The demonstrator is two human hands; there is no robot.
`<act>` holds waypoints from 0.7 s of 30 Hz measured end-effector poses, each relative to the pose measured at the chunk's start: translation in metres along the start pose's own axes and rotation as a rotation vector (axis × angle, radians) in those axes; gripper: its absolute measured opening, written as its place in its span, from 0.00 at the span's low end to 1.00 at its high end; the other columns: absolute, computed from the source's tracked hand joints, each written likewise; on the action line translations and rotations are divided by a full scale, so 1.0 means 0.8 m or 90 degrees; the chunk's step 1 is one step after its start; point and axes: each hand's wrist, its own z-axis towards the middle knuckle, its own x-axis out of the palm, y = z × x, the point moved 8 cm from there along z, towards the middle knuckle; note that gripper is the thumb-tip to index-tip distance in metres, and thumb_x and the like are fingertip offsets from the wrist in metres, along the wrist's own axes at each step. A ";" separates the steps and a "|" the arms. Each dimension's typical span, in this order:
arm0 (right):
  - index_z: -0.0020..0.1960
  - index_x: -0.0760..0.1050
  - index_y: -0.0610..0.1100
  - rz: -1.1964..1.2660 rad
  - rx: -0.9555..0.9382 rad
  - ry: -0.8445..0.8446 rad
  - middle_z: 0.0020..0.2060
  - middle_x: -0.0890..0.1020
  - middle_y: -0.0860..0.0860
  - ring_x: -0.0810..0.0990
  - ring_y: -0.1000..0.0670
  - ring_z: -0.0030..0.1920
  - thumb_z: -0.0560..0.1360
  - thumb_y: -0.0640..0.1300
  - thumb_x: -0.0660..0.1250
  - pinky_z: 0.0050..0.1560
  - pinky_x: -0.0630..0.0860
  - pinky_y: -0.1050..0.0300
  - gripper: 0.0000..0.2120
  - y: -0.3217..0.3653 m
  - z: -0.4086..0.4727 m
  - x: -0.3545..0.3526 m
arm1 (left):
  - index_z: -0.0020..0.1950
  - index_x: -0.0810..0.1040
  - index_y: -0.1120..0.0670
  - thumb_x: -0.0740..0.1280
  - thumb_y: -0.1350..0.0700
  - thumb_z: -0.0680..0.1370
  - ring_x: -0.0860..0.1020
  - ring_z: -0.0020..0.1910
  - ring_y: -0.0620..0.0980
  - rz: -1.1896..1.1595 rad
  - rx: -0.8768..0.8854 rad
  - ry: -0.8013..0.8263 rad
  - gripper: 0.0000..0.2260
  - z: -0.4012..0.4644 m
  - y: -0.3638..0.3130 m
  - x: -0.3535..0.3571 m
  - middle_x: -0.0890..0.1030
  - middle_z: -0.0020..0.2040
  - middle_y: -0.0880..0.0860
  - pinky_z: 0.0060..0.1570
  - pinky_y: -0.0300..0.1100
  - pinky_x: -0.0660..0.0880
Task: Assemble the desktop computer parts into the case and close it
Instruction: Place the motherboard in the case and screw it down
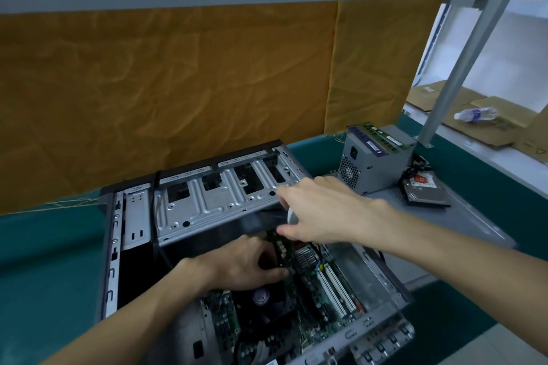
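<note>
1. Case lying on its side on the worktop, open face up, long axis running from near the viewer away toward the orange curtain; laid so for reach onto the motherboard from above.
2. Left hand down inside the case, fingers curled round the near end of a memory stick just above the CPU fan; probably guiding it into its slot.
3. Right hand over the far end of the same stick, thumb and fingers pinching something there; whether stick edge or slot latch, cannot tell through the blur.
4. Stick standing on edge, long axis running away from the viewer, parallel to the white expansion slots.
5. Drive cage swung up, likely to clear room over the board.
6. Power supply upright on the worktop beyond the case, apart from it, with more memory sticks resting on top; hard drive flat just beside it. Both evidently not yet installed, kept within reach.
7. Side panel not yet on; task judged at an early stage.
</note>
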 end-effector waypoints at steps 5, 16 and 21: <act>0.52 0.70 0.47 0.043 -0.003 0.016 0.43 0.76 0.50 0.77 0.44 0.44 0.77 0.50 0.70 0.41 0.74 0.49 0.11 0.001 0.005 -0.002 | 0.47 0.84 0.48 0.66 0.27 0.73 0.82 0.39 0.45 -0.009 -0.005 0.030 0.25 0.000 0.003 -0.006 0.85 0.40 0.47 0.45 0.50 0.80; 0.51 0.68 0.46 -0.023 0.017 0.014 0.40 0.71 0.50 0.71 0.44 0.40 0.80 0.57 0.65 0.40 0.68 0.51 0.14 0.006 0.008 0.003 | 0.46 0.84 0.51 0.67 0.29 0.74 0.83 0.41 0.51 -0.051 0.009 0.030 0.25 0.001 0.005 0.002 0.85 0.41 0.50 0.47 0.55 0.79; 0.56 0.65 0.47 0.057 0.007 0.098 0.43 0.74 0.51 0.76 0.46 0.40 0.75 0.46 0.70 0.36 0.75 0.47 0.16 0.003 0.006 0.008 | 0.46 0.84 0.52 0.68 0.29 0.73 0.82 0.41 0.51 -0.071 0.013 0.020 0.26 0.004 0.008 0.002 0.85 0.40 0.51 0.46 0.54 0.79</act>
